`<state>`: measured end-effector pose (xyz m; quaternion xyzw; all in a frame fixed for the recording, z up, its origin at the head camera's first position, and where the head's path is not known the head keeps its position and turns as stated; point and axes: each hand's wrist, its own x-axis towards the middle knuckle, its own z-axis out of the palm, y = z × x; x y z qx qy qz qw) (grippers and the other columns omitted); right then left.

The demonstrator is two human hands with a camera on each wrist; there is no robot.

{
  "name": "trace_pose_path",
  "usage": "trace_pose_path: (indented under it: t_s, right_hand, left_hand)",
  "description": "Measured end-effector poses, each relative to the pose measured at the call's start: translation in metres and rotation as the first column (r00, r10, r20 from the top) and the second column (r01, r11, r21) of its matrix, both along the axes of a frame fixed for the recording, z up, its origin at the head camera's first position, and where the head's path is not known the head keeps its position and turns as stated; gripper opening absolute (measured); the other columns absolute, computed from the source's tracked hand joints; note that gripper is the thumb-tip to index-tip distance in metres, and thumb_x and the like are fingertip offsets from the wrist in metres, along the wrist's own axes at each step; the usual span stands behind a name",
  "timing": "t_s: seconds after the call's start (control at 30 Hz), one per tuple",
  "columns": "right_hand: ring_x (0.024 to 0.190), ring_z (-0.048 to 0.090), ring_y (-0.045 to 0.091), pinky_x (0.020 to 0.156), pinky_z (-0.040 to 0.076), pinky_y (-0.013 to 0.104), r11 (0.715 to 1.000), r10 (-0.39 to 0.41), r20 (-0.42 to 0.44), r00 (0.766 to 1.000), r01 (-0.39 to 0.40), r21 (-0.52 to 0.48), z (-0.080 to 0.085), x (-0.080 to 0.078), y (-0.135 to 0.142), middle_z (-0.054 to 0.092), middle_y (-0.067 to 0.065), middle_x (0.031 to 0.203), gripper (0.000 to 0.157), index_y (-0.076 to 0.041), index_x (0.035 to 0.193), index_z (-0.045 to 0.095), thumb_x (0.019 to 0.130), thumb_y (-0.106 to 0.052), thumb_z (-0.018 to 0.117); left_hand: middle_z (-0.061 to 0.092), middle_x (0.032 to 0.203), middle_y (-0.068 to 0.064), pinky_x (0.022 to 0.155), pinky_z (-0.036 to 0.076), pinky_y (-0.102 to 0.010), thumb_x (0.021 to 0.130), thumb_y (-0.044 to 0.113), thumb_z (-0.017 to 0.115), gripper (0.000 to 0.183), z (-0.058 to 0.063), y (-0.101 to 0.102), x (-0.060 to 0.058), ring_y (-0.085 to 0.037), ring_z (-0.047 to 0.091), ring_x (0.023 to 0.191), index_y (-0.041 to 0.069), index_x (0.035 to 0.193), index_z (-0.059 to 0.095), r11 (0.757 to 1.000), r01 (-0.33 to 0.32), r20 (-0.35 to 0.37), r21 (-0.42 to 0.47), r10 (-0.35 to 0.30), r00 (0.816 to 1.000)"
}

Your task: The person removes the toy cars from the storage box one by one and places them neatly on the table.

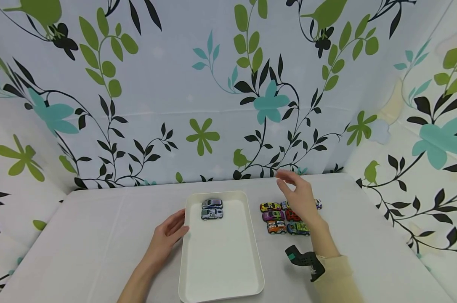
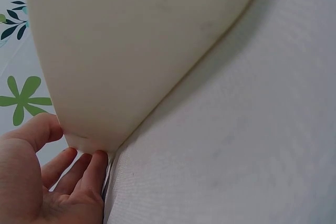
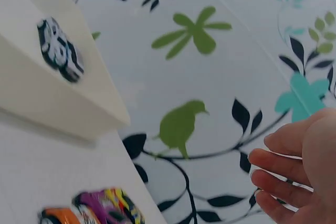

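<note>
A white tray (image 1: 221, 265) lies on the table, with two silver toy cars (image 1: 212, 214) side by side near its far left corner. My left hand (image 1: 167, 232) grips the tray's left edge near that corner; in the left wrist view the thumb touches the rim and the fingertips meet the outer wall. Raised above a cluster of toy cars, my right hand (image 1: 299, 197) holds nothing, its fingers loosely bent. The cluster includes a purple car (image 1: 272, 216), an orange car (image 1: 276, 227) and a green car (image 1: 298, 228). The hand and forearm partly hide some cars behind them.
The cars stand in rows just right of the tray on a white-covered table (image 1: 99, 248). A black strap (image 1: 304, 257) hangs at the right wrist. Leaf-patterned cloth (image 1: 156, 84) rises behind the table and along both sides.
</note>
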<state>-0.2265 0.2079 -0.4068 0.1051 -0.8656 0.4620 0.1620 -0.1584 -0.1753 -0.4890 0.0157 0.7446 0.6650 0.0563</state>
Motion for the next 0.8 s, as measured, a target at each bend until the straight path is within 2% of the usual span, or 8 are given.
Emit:
trace_pose_path:
  t_s: [0.17, 0.3, 0.47, 0.57, 0.8]
  right_hand:
    - [0.122, 0.058, 0.03, 0.107, 0.047, 0.05, 0.998, 0.069, -0.049, 0.996, -0.068, 0.015, 0.008, 0.007, -0.022, 0.066, 0.011, 0.128, 0.028, -0.007, 0.127, 0.064, 0.102, -0.016, 0.059]
    - [0.119, 0.059, 0.027, 0.105, 0.049, 0.048, 0.99, 0.135, -0.052, 0.989, -0.132, 0.051, 0.009, 0.014, -0.043, 0.067, 0.007, 0.127, 0.027, -0.008, 0.126, 0.065, 0.101, -0.016, 0.059]
    - [0.116, 0.061, 0.024, 0.102, 0.052, 0.048, 0.969, 0.233, -0.007, 0.973, -0.231, 0.092, 0.005, 0.023, -0.075, 0.067, 0.004, 0.125, 0.028, -0.011, 0.127, 0.066, 0.099, -0.017, 0.063]
    - [0.116, 0.061, 0.025, 0.101, 0.052, 0.05, 0.953, 0.291, 0.029, 0.956, -0.292, 0.082, 0.0, 0.028, -0.092, 0.068, 0.004, 0.123, 0.029, -0.011, 0.126, 0.066, 0.098, -0.015, 0.065]
    - [0.116, 0.061, 0.026, 0.101, 0.051, 0.052, 0.93, 0.36, 0.068, 0.93, -0.364, 0.048, -0.012, 0.033, -0.11, 0.067, 0.005, 0.126, 0.029, -0.008, 0.126, 0.065, 0.097, -0.013, 0.064]
  left_hand:
    - [0.043, 0.156, -0.011, 0.11, 0.045, -0.031, 0.097, 0.022, 0.067, 0.059, 0.0, 0.0, 0.0, -0.027, 0.041, 0.144, 0.012, 0.15, 0.043, 1.0, 0.001, 0.005, 0.006, -0.001, 1.0]
    - [0.043, 0.156, -0.011, 0.11, 0.045, -0.031, 0.097, 0.023, 0.067, 0.059, 0.0, -0.001, 0.0, -0.027, 0.041, 0.144, 0.012, 0.15, 0.043, 1.0, 0.003, 0.002, 0.008, -0.003, 1.0]
    - [0.043, 0.155, -0.011, 0.11, 0.046, -0.031, 0.097, 0.023, 0.066, 0.059, 0.001, -0.001, 0.0, -0.027, 0.041, 0.144, 0.012, 0.15, 0.043, 1.0, 0.004, 0.003, 0.002, -0.004, 1.0]
    - [0.043, 0.156, -0.011, 0.11, 0.046, -0.032, 0.098, 0.023, 0.066, 0.059, 0.001, -0.001, -0.001, -0.027, 0.041, 0.144, 0.012, 0.15, 0.043, 1.0, 0.004, 0.005, 0.0, -0.004, 1.0]
    - [0.043, 0.155, -0.011, 0.109, 0.046, -0.031, 0.098, 0.023, 0.066, 0.058, 0.002, -0.002, -0.001, -0.027, 0.041, 0.144, 0.012, 0.15, 0.043, 1.0, 0.007, 0.003, -0.007, -0.007, 1.0]
